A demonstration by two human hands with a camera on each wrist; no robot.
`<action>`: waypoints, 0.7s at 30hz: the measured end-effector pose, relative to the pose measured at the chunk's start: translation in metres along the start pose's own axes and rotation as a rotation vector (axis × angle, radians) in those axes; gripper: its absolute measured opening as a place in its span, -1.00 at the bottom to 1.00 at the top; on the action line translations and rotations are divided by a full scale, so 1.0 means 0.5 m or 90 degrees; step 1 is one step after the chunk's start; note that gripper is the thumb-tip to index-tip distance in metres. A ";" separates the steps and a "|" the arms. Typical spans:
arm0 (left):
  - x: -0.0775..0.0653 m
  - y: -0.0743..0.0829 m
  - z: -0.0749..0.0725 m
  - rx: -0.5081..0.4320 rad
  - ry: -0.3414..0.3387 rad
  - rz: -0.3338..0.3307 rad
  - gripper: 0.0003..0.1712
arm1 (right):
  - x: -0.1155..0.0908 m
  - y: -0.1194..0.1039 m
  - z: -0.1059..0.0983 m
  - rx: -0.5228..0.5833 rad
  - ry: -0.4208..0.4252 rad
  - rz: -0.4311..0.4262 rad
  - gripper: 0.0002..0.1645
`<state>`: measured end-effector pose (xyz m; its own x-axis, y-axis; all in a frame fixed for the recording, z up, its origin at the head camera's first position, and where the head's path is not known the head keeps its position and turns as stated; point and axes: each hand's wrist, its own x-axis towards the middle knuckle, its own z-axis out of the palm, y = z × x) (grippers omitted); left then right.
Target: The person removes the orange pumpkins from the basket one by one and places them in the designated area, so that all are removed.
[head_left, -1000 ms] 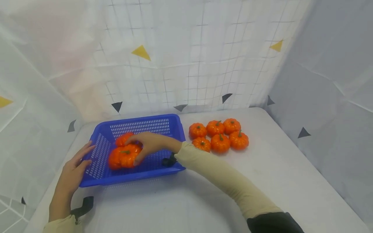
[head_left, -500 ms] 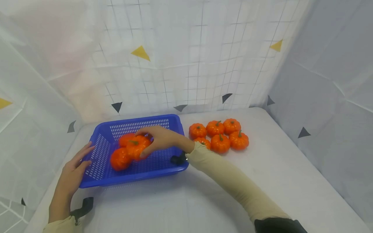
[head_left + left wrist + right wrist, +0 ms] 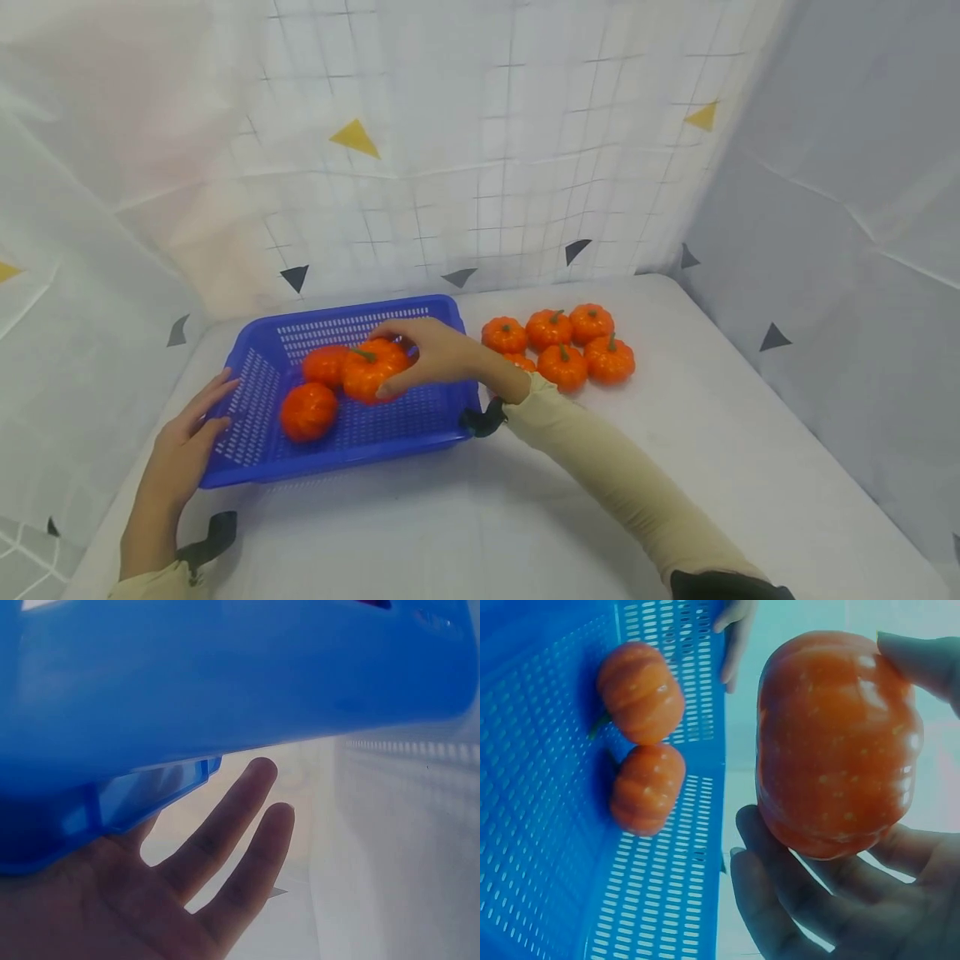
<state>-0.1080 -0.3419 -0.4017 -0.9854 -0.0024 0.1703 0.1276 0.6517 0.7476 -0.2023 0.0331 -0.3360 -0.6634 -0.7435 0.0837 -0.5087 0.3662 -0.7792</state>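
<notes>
My right hand (image 3: 442,354) pinches a small orange pumpkin (image 3: 369,375) between thumb and fingers, over the inside of a blue slotted plastic basket (image 3: 337,459). In the right wrist view this held pumpkin (image 3: 836,746) fills much of the frame, apart from the basket floor. Two more orange pumpkins lie in the basket: a front one (image 3: 308,412) and a rear one (image 3: 324,367). At the basket's left end is my left hand (image 3: 180,454), its fingers at the rim. The left wrist view has its fingers (image 3: 232,832) spread and nearly straight beside the blue wall.
To the basket's right, several orange pumpkins (image 3: 562,367) stand in two rows on the white table (image 3: 720,425); my right forearm partly hides one. A white sheet with a grid (image 3: 525,142) rises behind the table, and grey sheeting (image 3: 847,208) borders the right side.
My right hand has lifted the pumpkin off the other two and carried it right within the basket area. The left hand stays at the rim. The view has shifted slightly.
</notes>
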 end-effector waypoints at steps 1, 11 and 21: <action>0.000 -0.001 0.001 0.002 0.001 0.001 -0.41 | -0.005 -0.002 -0.001 0.003 0.005 0.001 -0.15; -0.002 -0.009 0.002 0.000 0.011 0.020 -0.42 | -0.052 -0.016 -0.009 0.020 0.059 0.003 -0.12; 0.000 -0.006 0.001 -0.007 0.007 0.010 -0.41 | -0.114 0.002 -0.019 0.029 0.109 0.003 -0.11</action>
<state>-0.1083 -0.3436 -0.4044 -0.9820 -0.0012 0.1891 0.1440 0.6431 0.7521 -0.1700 0.0811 -0.3356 -0.7518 -0.6340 0.1811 -0.4823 0.3415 -0.8067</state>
